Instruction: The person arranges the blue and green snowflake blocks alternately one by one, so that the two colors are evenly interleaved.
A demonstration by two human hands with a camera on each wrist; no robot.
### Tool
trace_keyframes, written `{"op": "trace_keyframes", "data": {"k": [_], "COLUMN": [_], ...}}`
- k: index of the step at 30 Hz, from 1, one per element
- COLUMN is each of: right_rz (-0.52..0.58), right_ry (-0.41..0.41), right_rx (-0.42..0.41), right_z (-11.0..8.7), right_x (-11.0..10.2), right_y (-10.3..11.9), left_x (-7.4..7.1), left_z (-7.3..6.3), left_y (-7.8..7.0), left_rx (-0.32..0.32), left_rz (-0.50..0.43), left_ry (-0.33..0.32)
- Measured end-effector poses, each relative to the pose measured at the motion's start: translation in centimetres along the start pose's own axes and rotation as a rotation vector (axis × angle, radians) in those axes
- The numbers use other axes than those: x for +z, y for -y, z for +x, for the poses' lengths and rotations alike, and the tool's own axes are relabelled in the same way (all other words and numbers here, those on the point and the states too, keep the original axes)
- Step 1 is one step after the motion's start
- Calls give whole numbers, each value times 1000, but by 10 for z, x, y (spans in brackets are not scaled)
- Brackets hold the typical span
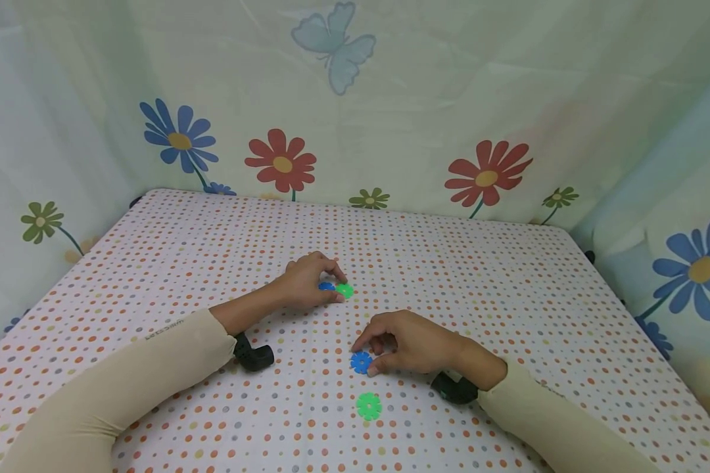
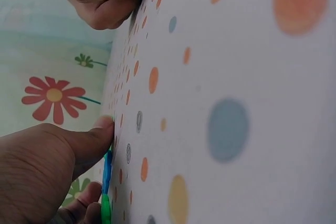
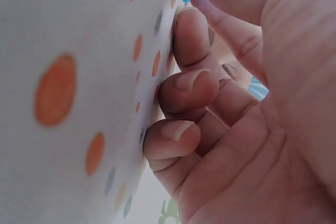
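Observation:
My left hand (image 1: 309, 282) lies farther out on the table, thumb and index finger at opposite edges of a green notched plastic disc (image 1: 345, 290). Against that one sits a blue disc (image 1: 327, 286), partly covered by the hand. Seen edge-on in the left wrist view, the blue disc (image 2: 106, 174) has green on both sides of it. Nearer the body, my right hand (image 1: 417, 343) pinches another blue disc (image 1: 361, 362) by its rim between thumb and index finger, its other fingers curled down at the cloth. A loose green disc (image 1: 369, 406) lies flat in front of it.
A dotted cloth (image 1: 485, 282) covers the table. Behind and beside it hangs a flowered curtain (image 1: 390, 98). Black wrist devices (image 1: 254, 355) sit under both forearms, close to the cloth.

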State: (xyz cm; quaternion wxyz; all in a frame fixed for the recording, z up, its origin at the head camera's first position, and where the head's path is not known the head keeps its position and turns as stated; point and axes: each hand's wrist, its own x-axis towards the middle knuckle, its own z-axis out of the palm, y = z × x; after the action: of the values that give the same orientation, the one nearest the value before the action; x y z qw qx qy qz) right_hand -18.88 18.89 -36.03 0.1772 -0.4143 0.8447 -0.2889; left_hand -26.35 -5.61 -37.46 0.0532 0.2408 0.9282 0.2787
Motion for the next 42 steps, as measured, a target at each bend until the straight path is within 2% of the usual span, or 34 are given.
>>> {"op": "trace_keyframes", "data": {"k": [18, 32, 42], "right_rz": [9, -27, 15], "right_ry": [6, 7, 5], "right_rx": [-19, 22, -27], "right_z": [0, -1, 0], "right_x": [2, 2, 3], "right_y": [1, 3, 4], "left_x": [-1, -2, -2], "left_z": [-2, 0, -1], "left_y": [-1, -2, -2], "left_rx": [2, -18, -8], "left_rz": [-6, -5, 5], "left_ry": [-7, -30, -40]}}
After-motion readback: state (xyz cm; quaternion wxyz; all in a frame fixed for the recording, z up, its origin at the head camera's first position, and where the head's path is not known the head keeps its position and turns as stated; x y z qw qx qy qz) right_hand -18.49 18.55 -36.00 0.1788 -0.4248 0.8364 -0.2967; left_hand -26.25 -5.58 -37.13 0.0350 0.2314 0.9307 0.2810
